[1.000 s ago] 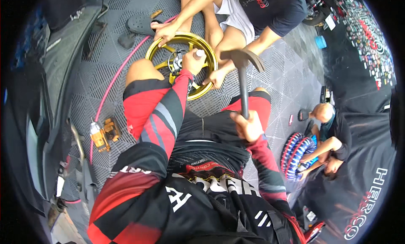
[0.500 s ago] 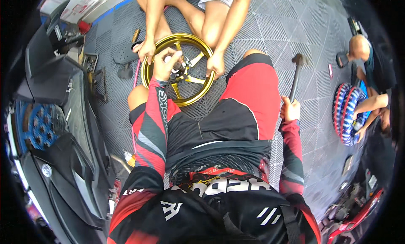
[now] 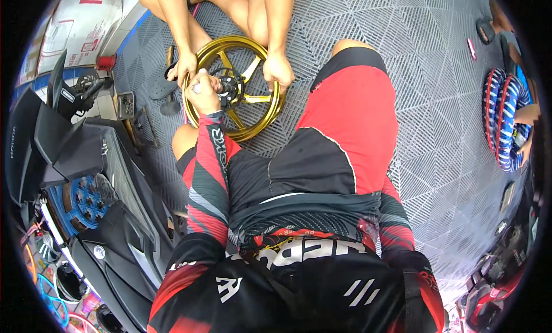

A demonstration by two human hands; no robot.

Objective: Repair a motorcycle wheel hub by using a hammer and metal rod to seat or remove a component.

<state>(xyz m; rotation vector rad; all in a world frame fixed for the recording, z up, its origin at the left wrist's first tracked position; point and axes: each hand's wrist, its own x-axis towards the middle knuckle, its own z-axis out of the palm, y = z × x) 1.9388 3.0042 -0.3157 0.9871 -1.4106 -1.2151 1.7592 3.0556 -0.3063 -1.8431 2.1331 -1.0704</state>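
Observation:
My left hand (image 3: pixel 204 93) is closed around a dark cylindrical tool with a pale end, held at the hub (image 3: pixel 231 89) of a gold motorcycle wheel rim (image 3: pixel 253 129). The exact kind of tool is hard to make out. The wheel lies tilted between my knees, and another person, seated opposite, grips it with one hand (image 3: pixel 185 67) at its left and the other (image 3: pixel 279 73) at its right. Down at my right side only the sleeved right forearm (image 3: pixel 395 218) shows; my right hand is hidden behind my thigh, and no hammer is visible.
A black scooter (image 3: pixel 109 241) stands close on my left. Beyond the wheel lie a grey clog (image 3: pixel 163 87) and a small metal tray (image 3: pixel 125 105). Blue-and-white striped coils (image 3: pixel 506 120) are at the far right, beside another person's hands. Grey patterned tiles (image 3: pixel 440 120) cover the floor.
My right hand, which held a hammer out beside my knee, has dropped back out of sight. The view has shifted slightly; my left fingers now wrap lower around the tool at the hub.

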